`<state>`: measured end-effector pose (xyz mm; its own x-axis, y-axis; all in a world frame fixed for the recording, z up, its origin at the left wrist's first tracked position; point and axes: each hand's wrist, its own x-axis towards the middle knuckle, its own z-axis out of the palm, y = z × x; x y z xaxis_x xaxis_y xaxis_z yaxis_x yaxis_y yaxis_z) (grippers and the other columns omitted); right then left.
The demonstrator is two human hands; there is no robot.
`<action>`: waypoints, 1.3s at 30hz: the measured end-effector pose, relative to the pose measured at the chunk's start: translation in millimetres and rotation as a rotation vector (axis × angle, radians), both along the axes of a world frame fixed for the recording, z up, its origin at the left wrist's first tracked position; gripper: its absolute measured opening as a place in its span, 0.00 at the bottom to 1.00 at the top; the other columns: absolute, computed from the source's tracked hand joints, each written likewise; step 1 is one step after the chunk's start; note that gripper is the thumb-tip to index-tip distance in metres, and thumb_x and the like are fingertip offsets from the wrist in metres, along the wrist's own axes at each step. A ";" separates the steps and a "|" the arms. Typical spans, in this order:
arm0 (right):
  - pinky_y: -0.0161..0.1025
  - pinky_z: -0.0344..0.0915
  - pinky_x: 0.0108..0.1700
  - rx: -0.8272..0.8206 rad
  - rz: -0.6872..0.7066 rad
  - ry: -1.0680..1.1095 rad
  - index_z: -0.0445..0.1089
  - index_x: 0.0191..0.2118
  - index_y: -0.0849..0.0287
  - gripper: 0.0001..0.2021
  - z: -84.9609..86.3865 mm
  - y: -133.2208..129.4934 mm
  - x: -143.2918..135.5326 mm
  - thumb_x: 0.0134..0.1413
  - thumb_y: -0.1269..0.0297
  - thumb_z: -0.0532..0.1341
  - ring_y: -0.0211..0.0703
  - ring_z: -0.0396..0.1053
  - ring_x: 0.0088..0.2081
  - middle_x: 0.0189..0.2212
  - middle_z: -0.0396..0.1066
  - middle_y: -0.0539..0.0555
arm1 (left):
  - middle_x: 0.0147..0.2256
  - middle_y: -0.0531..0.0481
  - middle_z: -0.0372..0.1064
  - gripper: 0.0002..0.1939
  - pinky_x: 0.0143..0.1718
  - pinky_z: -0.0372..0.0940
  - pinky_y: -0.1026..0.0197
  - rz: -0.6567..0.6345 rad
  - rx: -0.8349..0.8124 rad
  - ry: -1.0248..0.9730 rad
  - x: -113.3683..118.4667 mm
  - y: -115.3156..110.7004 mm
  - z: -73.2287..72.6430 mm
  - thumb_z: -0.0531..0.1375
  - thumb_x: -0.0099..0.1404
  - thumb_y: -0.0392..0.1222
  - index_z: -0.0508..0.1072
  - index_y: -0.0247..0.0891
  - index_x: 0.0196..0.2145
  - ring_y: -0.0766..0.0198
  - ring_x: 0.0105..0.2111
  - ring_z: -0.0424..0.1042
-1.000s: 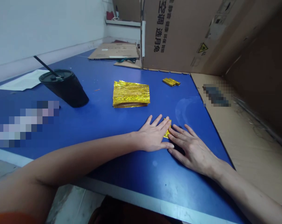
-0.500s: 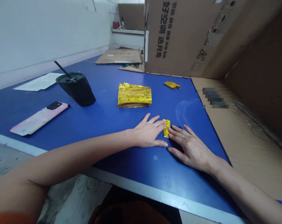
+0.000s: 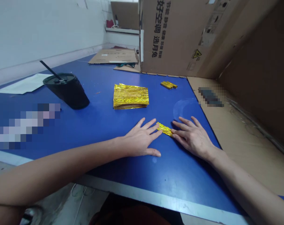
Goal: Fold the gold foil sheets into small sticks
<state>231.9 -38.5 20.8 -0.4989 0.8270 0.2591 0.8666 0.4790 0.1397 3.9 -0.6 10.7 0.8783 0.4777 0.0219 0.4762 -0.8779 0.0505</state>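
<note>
A folded strip of shiny gold foil paper (image 3: pixel 164 128) lies slantwise on the blue table (image 3: pixel 132 172) between my hands. My left hand (image 3: pixel 142 137) rests with fingers spread, its fingertips touching the strip's left end. At the other end my right hand (image 3: pixel 191 134) lies with stretched fingers, and the right part of the strip reaches to its thumb and index finger. Beyond my left hand sits a stack of gold foil sheets (image 3: pixel 130 95). A few small folded gold pieces (image 3: pixel 169 84) lie farther off to the right.
A black cup with a straw (image 3: pixel 68 90) stands at the left, before a white paper sheet (image 3: pixel 22 83). A pixelated object (image 3: pixel 27 126) lies near the left edge. Flat cardboard (image 3: pixel 114 57) and a large cardboard box (image 3: pixel 170 37) stand at the back. Another pixelated dark object (image 3: pixel 210 96) lies on cardboard at right.
The gold strip has turned from upright to slantwise. My right hand has shifted up and its fingers have spread, while my left hand has moved slightly left. The view has shifted a little.
</note>
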 end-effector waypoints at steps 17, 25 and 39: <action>0.59 0.51 0.51 0.015 -0.066 0.051 0.70 0.44 0.54 0.15 -14.3 3.5 -0.5 0.56 0.57 0.52 0.53 0.59 0.52 0.47 0.68 0.57 | 0.55 0.37 0.53 0.34 0.56 0.42 0.50 0.078 -0.008 -0.079 5.1 0.5 2.9 0.47 0.60 0.61 0.58 0.31 0.53 0.52 0.57 0.50; 0.43 0.62 0.42 -0.089 -0.185 0.199 0.71 0.41 0.58 0.16 -7.4 11.6 -4.2 0.55 0.57 0.52 0.47 0.66 0.41 0.39 0.70 0.58 | 0.58 0.38 0.46 0.35 0.55 0.44 0.52 0.090 0.003 -0.034 10.8 -1.7 -4.1 0.46 0.61 0.59 0.52 0.29 0.57 0.52 0.58 0.46; 0.35 0.55 0.27 -0.454 -0.471 0.218 0.66 0.33 0.56 0.12 16.1 31.9 -30.8 0.49 0.53 0.54 0.42 0.66 0.29 0.27 0.70 0.52 | 0.60 0.38 0.41 0.37 0.57 0.40 0.50 0.102 -0.055 -0.038 10.3 -7.3 -4.1 0.44 0.62 0.59 0.48 0.27 0.58 0.54 0.60 0.39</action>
